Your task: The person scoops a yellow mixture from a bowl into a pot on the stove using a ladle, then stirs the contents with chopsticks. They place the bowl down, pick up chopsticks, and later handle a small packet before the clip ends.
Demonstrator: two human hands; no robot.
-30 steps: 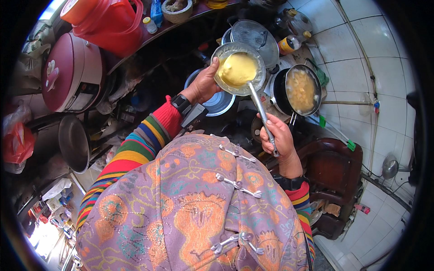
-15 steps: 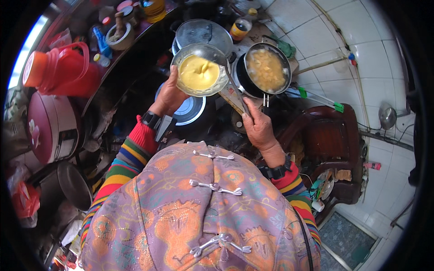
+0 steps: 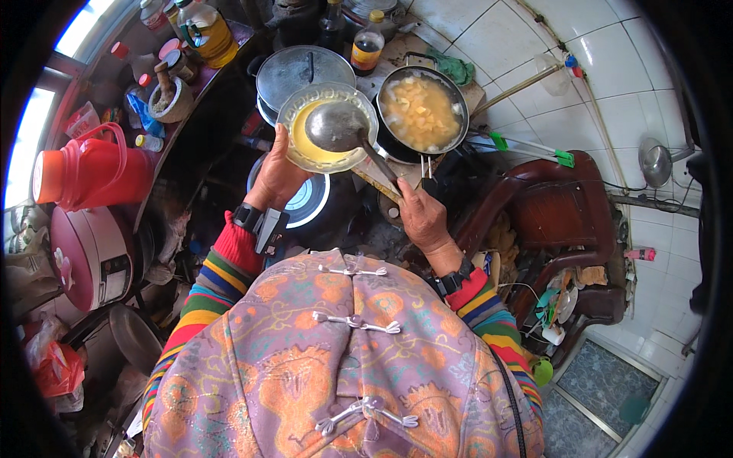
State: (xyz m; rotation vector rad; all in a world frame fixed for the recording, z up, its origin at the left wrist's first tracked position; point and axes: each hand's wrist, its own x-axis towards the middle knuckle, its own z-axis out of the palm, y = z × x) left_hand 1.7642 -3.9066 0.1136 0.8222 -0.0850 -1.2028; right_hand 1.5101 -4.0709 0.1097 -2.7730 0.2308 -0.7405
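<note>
My left hand (image 3: pixel 279 177) grips the rim of a clear scalloped bowl (image 3: pixel 362 101) that holds a yellow liquid, like beaten egg. In my right hand (image 3: pixel 425 221) is the dark handle of a metal ladle (image 3: pixel 336 127). The ladle's round head covers much of the yellow liquid; whether it touches the liquid I cannot tell. Just right of the bowl stands a black pot (image 3: pixel 384 134) of cloudy broth with pale chunks and some foam. A lidded pot (image 3: pixel 294 72) sits behind the bowl.
A dark sauce bottle (image 3: pixel 367 47) and a green cloth (image 3: pixel 455 69) lie near the pots. Below the bowl is a blue-rimmed basin (image 3: pixel 315 204). A red thermos (image 3: pixel 99 174) and a rice cooker (image 3: pixel 90 256) stand at left; a wooden chair (image 3: pixel 561 217) at right.
The ladle head has moved from the bowl's far right edge to over its middle. The view has shifted, so the bowl and pots appear further left. Both hands keep their holds.
</note>
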